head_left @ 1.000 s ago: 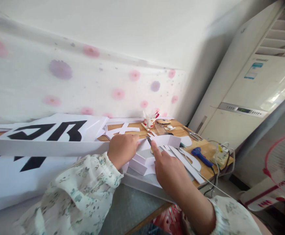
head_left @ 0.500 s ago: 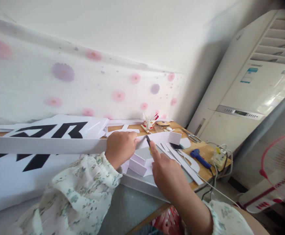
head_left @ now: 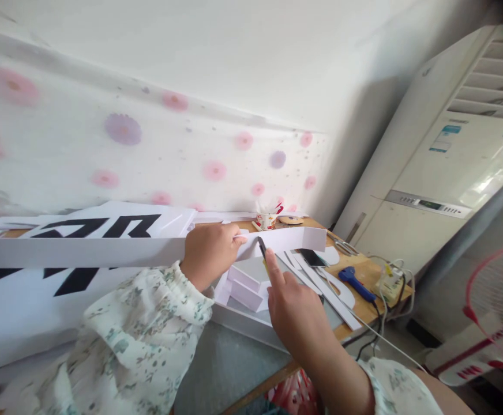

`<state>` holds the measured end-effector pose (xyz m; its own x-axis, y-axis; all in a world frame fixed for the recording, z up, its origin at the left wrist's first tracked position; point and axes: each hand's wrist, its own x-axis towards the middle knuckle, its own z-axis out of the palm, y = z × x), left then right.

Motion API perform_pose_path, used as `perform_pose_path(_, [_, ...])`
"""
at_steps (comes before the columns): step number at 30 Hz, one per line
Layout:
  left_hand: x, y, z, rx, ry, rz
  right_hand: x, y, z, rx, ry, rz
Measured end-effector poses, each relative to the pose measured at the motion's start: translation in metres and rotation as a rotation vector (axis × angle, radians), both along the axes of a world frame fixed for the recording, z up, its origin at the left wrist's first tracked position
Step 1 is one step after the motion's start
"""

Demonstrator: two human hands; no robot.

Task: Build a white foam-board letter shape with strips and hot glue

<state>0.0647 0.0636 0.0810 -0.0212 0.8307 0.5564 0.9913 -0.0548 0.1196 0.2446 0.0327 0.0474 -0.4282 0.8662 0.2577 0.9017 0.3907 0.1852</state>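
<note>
A long white strip (head_left: pixel 78 252), like foam board or stiff card, runs across the view, with its right end bent at an angle. My left hand (head_left: pixel 211 251) is closed on its upper edge near the middle. In my right hand (head_left: pixel 297 305) is a utility knife (head_left: pixel 263 249), forefinger stretched along it, its tip touching the strip just right of my left hand. Below the strip, white upright pieces (head_left: pixel 245 291) form a partly built shape, bordered in front by a white wall (head_left: pixel 251 328). My hands hide parts of both.
White sheets with black printed shapes (head_left: pixel 76 282) lie at the left. On the right of the table are a blue glue gun (head_left: pixel 357 283), a phone (head_left: pixel 312 257), cut strips (head_left: pixel 327 294) and a power strip (head_left: pixel 392 283). A paper cup (head_left: pixel 266 219) stands behind; a fan (head_left: pixel 494 305) is beyond.
My view has shifted slightly. Both hands and the strip have risen a little, and the strip's bent right end stands higher. The knife tip stays against the strip.
</note>
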Motion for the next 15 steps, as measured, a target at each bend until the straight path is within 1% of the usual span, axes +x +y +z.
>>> perform_pose_path(3, [-0.002, 0.001, 0.001, -0.006, -0.014, -0.003, -0.001, -0.001, -0.004, 0.012, -0.006, 0.004])
perform_pose_path(5, [-0.006, 0.000, 0.004, 0.003, -0.008, 0.009, -0.002, -0.002, -0.011, -0.009, -0.008, 0.010])
perform_pose_path(8, [-0.020, -0.008, 0.017, 0.102, -0.008, 0.113, 0.002, -0.004, -0.027, -0.123, -0.005, 0.091])
perform_pose_path(10, [-0.030, -0.016, 0.027, 0.168, -0.025, 0.184, 0.011, -0.004, -0.030, -0.135, 0.066, 0.147])
perform_pose_path(11, [-0.035, -0.019, 0.030, 0.179, -0.030, 0.193, 0.018, -0.003, -0.026, -0.086, 0.132, 0.141])
perform_pose_path(13, [-0.040, -0.023, 0.034, 0.194, -0.042, 0.186, 0.031, 0.004, -0.010, 0.036, 0.247, 0.125])
perform_pose_path(14, [-0.042, -0.022, 0.035, 0.193, -0.047, 0.176, 0.038, 0.010, 0.000, 0.065, 0.262, 0.120])
perform_pose_path(15, [-0.042, -0.021, 0.034, 0.186, -0.051, 0.164, 0.043, 0.018, 0.010, 0.060, 0.238, 0.116])
